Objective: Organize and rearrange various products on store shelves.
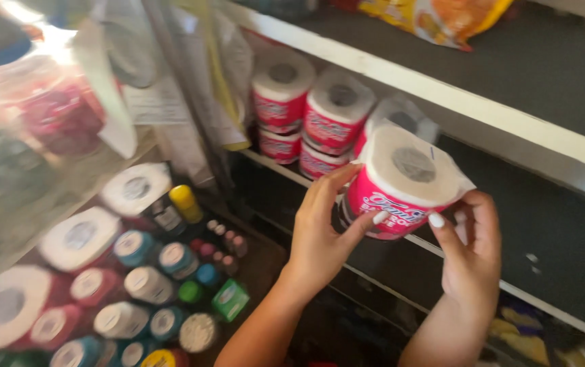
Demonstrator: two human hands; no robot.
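Gripping a toilet roll (401, 180) from both sides, the two hands hold it up just in front of the middle shelf (510, 115). The left hand (323, 231) is clamped on the roll's left flank, fingers curled over the top edge of the pink wrapper and thumb pressed against its lower front. The right hand (472, 255) closes on the lower right side, thumb on the wrapper near the bottom, the other fingers behind and mostly hidden. The roll is tilted, its white end and grey core facing up toward the camera, and a loose flap of clear wrap sticks out at its right.

Just behind and left of it, a stack of rolls (306, 115) in the same pink wrapping sits on the shelf, two high, ends facing out. One more wrapped roll shows blurred right behind the held one. On the shelf above lies a yellow and orange bag (435, 17).

Well to the lower left, a lower surface is crowded with more rolls (78, 238) standing on end, small capped bottles (170, 261) in blue, green and white, a yellow-topped bottle (185, 202) and a small green packet (230, 299). A clear plastic sheet (47, 122) hangs blurred at the upper left.
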